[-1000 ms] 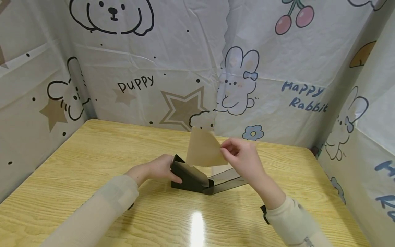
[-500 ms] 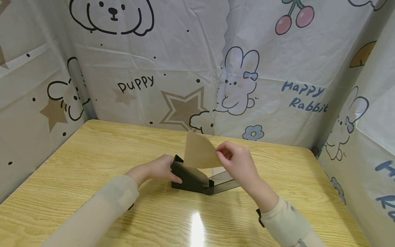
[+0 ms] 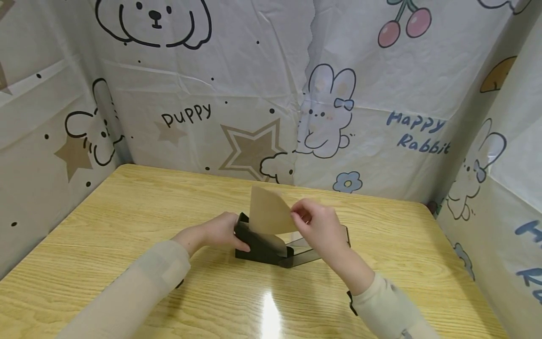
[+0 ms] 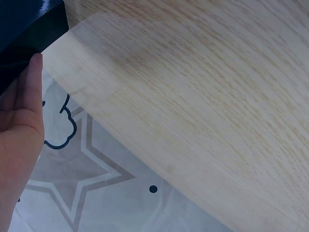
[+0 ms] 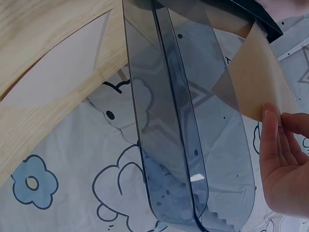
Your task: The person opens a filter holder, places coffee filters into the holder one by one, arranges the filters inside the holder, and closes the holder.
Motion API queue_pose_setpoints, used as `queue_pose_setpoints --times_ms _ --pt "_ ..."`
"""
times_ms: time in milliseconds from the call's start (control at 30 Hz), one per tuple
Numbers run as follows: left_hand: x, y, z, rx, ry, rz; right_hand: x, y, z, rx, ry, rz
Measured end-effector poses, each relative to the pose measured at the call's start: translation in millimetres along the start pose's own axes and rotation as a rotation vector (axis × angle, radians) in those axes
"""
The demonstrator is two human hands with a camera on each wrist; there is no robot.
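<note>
My left hand (image 3: 220, 229) grips the back end of a black filter holder (image 3: 258, 242) on the table, thumb along its near side. In the left wrist view only a corner of the holder (image 4: 34, 34) shows beside the fingers. The holder's clear smoky lid (image 5: 169, 116) is swung out to the right. Above the holder, my right hand (image 3: 319, 226) pinches a brown fan-shaped paper coffee filter (image 3: 271, 212) by its right edge between thumb and fingertips. The filter stands upright, its lower left part at the holder's mouth. Whether its lower edge is inside cannot be told.
A pale fan-shaped sheet (image 5: 58, 67) lies on the wooden table (image 3: 139, 202) behind the lid. Printed cloth walls (image 3: 237, 94) stand at the table's back and sides. The open lid extends under my right hand.
My right hand has moved left and slightly down with the coffee filter, bringing it closer over the holder. More of the lid's far end shows. The left hand and holder stay put.
</note>
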State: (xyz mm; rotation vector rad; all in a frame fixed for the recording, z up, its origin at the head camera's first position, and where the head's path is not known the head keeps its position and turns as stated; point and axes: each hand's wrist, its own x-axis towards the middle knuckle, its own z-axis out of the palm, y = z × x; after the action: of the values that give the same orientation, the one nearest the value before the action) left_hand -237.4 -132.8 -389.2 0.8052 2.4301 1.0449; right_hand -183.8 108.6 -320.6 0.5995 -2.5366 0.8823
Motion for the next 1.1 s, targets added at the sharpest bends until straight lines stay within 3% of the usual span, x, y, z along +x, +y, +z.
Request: queue_pose_setpoints --times_ms 533,1100 --pt "0.4 -1.2 0.8 0.003 0.01 -0.003 -3.9 1 14 0.035 -0.006 -0.017" --pt "-0.4 -0.8 0.8 0.001 0.015 -0.007 -8.3 0 22 0.001 -0.016 0.008"
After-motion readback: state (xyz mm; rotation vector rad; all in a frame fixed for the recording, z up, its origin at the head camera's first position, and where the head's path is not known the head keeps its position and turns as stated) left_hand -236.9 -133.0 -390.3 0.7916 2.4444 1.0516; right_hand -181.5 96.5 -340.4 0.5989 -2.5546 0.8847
